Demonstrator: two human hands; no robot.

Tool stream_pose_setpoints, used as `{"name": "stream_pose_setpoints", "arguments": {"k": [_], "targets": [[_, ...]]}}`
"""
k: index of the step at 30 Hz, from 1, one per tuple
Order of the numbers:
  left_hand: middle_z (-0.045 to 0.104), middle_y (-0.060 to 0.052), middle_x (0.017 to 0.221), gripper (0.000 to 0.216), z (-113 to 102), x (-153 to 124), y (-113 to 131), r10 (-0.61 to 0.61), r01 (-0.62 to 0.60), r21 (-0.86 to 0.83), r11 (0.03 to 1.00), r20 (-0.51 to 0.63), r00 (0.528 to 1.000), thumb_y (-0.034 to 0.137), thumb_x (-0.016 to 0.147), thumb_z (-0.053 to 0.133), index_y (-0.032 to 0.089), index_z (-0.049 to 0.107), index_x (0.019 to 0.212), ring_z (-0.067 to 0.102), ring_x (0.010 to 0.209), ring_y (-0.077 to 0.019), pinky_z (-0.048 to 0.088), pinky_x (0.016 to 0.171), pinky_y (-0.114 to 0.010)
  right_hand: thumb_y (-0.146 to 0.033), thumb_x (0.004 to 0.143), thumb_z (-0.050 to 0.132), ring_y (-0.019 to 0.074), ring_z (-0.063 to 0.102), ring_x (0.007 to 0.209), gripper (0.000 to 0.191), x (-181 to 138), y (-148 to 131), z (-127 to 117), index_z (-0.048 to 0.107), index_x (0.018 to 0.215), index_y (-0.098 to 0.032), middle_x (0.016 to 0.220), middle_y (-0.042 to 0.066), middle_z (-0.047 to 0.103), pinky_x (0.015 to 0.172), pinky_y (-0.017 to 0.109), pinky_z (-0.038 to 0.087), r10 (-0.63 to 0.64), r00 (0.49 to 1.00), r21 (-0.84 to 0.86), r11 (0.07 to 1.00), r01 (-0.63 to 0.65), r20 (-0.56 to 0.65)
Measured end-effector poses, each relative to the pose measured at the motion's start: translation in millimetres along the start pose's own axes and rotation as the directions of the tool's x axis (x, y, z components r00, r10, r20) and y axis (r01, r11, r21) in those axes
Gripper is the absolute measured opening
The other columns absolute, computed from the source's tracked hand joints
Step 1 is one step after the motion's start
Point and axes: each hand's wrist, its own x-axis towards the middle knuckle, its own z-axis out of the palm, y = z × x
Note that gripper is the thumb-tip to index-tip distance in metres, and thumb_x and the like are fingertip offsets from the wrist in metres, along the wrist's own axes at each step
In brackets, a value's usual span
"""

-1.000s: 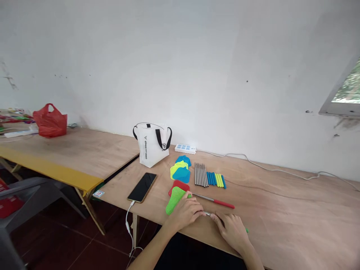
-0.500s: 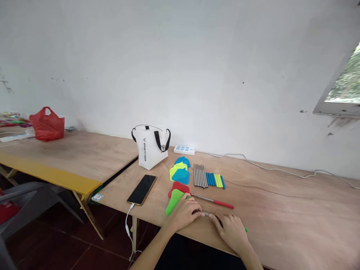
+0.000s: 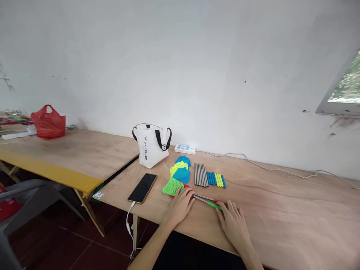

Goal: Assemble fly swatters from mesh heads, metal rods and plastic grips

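A green fly swatter (image 3: 215,206) lies aslant near the table's front edge, with its mesh head at the left and a metal rod running to a green handle. My left hand (image 3: 181,204) is closed over the join of head and rod. At the other end, my right hand (image 3: 233,221) has thumb and fingers around the green handle's tip, also covering the end of a red handle. That belongs to a red fly swatter (image 3: 186,185), mostly hidden under the green mesh head and my left hand. Blue and yellow swatter heads (image 3: 181,175) are piled just behind.
Metal rods (image 3: 201,175) lie in a row beside several blue and yellow handles (image 3: 216,179). A charging phone (image 3: 142,188) rests at the left, before a white bag (image 3: 152,150). A power strip (image 3: 185,149) stands against the wall. A red plastic bag (image 3: 49,123) sits on the other table.
Both hands have moved the green fly swatter back onto the red one. Its head has turned and now covers most of the red head, and its handle lies against the red handle.
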Motion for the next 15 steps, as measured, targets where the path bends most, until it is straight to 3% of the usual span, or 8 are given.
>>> {"name": "stream_pose_setpoints", "arguments": {"k": [7, 15], "targets": [[0.069, -0.002, 0.108, 0.009, -6.5, 4.7, 9.7, -0.029, 0.030, -0.023, 0.999, 0.034, 0.999, 0.020, 0.099, 0.060, 0.022, 0.067, 0.104, 0.064, 0.103, -0.0212, 0.042, 0.098, -0.041, -0.020, 0.102, 0.036, 0.0255, 0.062, 0.102, 0.030, 0.2, -1.8, -3.4, 0.063, 0.113, -0.027, 0.108, 0.007, 0.067, 0.087, 0.040, 0.038, 0.040, 0.999, -0.078, 0.996, -0.039, 0.014], [0.072, 0.000, 0.105, 0.009, -5.4, 2.8, 10.7, -0.029, 0.031, -0.042, 0.999, 0.046, 0.998, 0.026, 0.100, 0.062, 0.023, 0.070, 0.100, 0.065, 0.104, -0.0210, 0.039, 0.104, -0.043, -0.008, 0.096, 0.040, 0.0254, 0.063, 0.098, 0.032, -1.2, -1.7, -3.9, 0.063, 0.109, -0.025, 0.104, 0.008, 0.067, 0.085, 0.039, 0.039, 0.163, 0.987, -0.170, 0.972, -0.160, 0.001]]}}
